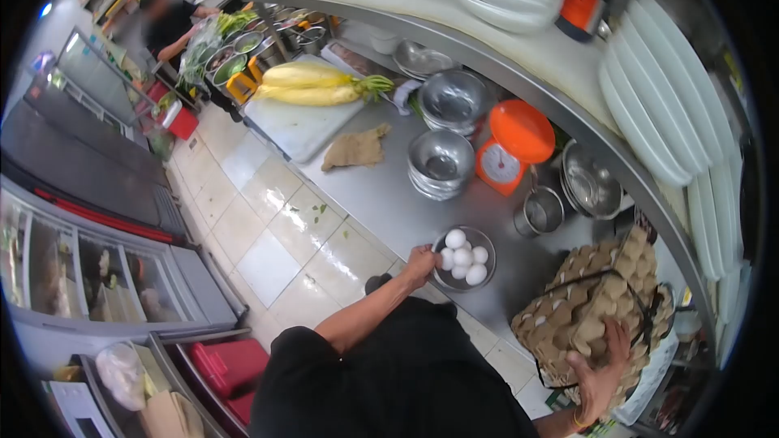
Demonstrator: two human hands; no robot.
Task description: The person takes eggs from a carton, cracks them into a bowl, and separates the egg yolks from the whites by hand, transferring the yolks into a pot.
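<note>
White eggs (462, 257) lie in a round metal bowl (492, 264) near the front edge of the steel counter. My left hand (420, 266) is closed at the bowl's left rim, its fingertips close to one egg. On the right, a stack of brown egg trays (568, 296) stands tilted, bound with a dark strap. My right hand (602, 367) rests against the near side of the trays with its fingers spread. Whether eggs sit inside the trays is hidden.
Nested metal bowls (442, 162), an orange kitchen scale (501, 166) and a metal pot (541, 211) stand behind. Large yellow radish-like vegetables (308, 85) lie on a white cutting board (304, 126). White plates (657, 97) fill the shelf above. Another person (170, 28) works far left.
</note>
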